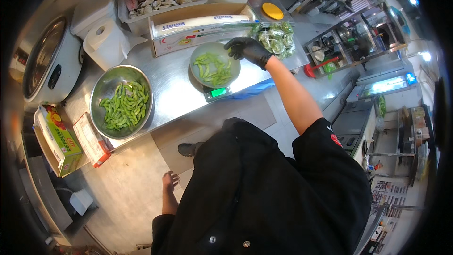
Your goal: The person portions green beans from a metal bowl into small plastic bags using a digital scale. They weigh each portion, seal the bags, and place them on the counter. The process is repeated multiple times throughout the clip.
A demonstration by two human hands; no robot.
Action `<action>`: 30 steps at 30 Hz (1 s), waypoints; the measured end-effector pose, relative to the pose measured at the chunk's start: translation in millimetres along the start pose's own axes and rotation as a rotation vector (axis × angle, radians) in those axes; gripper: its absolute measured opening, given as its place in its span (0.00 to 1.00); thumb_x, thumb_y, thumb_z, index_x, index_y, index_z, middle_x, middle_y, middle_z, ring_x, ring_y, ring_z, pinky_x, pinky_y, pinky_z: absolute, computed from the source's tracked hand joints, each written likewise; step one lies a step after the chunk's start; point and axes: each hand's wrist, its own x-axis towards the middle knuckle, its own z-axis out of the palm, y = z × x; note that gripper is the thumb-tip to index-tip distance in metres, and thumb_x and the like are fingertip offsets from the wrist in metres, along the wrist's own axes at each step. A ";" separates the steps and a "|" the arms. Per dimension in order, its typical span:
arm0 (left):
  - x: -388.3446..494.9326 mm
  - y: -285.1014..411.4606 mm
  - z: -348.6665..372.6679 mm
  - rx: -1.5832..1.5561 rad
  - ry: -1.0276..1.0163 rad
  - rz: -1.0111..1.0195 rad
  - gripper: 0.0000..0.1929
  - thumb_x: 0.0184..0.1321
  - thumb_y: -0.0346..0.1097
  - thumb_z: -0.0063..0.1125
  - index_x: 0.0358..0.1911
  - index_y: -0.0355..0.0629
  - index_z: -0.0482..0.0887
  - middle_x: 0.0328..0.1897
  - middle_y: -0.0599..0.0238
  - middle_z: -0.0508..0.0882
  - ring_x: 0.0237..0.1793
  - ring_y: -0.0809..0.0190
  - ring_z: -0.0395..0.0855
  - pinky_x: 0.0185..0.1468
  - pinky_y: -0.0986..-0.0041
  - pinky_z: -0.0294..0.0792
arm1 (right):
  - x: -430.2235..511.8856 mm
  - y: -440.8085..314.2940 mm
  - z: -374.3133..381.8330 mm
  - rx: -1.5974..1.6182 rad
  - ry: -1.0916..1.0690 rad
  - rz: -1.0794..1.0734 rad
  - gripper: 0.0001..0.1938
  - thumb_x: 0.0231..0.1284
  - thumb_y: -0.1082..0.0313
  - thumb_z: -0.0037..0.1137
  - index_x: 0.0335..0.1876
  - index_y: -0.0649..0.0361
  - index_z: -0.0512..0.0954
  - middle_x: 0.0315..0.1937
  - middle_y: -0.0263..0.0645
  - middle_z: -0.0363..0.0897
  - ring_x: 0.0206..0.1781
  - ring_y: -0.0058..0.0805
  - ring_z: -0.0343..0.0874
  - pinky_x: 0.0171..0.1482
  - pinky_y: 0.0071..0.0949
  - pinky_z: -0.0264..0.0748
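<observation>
My right hand (247,52), in a black glove, is over the right rim of a pale round bowl (215,47), its fingers curled. A bit of green shows at the fingertips, probably an edamame pod. Green edamame pods (214,69) lie in that bowl, which stands on a small digital scale (216,94) with a lit green display. My left hand (170,180) is bare and hangs low beside my body, away from the table, fingers loosely bent, holding nothing visible. To the left stands a steel mixing bowl (95,113) with many more edamame pods (125,105).
Behind the scale lies a long cling film box (198,35). Bagged greens (277,40) and a yellow lid (273,11) are at the right. A paper roll (104,42), a tub of shells (164,0), a large cooker (53,63) and boxes (60,141) surround the steel table (170,95).
</observation>
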 end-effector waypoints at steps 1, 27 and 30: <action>3.5 16.0 0.7 0.038 0.029 0.016 0.23 0.71 0.46 0.45 0.66 0.47 0.75 0.55 0.52 0.87 0.49 0.49 0.86 0.54 0.50 0.74 | -2.4 4.8 -3.6 0.029 0.007 -0.025 0.10 0.72 0.72 0.51 0.50 0.59 0.84 0.34 0.31 0.84 0.36 0.16 0.80 0.39 0.18 0.73; -212.5 604.2 361.3 0.987 1.038 0.491 0.44 0.62 0.75 0.51 0.68 0.42 0.81 0.74 0.47 0.74 0.74 0.44 0.69 0.72 0.48 0.66 | 263.0 75.4 -282.9 -1.165 -0.599 -0.767 0.31 0.66 0.71 0.56 0.75 0.39 0.73 0.69 0.50 0.75 0.67 0.52 0.76 0.70 0.43 0.73; -206.6 606.2 373.7 0.933 1.009 0.597 0.35 0.64 0.64 0.53 0.63 0.42 0.85 0.70 0.48 0.79 0.72 0.45 0.73 0.71 0.51 0.67 | 272.9 70.4 -269.3 -1.294 -0.595 -0.933 0.35 0.64 0.63 0.64 0.78 0.34 0.69 0.71 0.55 0.71 0.70 0.53 0.74 0.71 0.47 0.71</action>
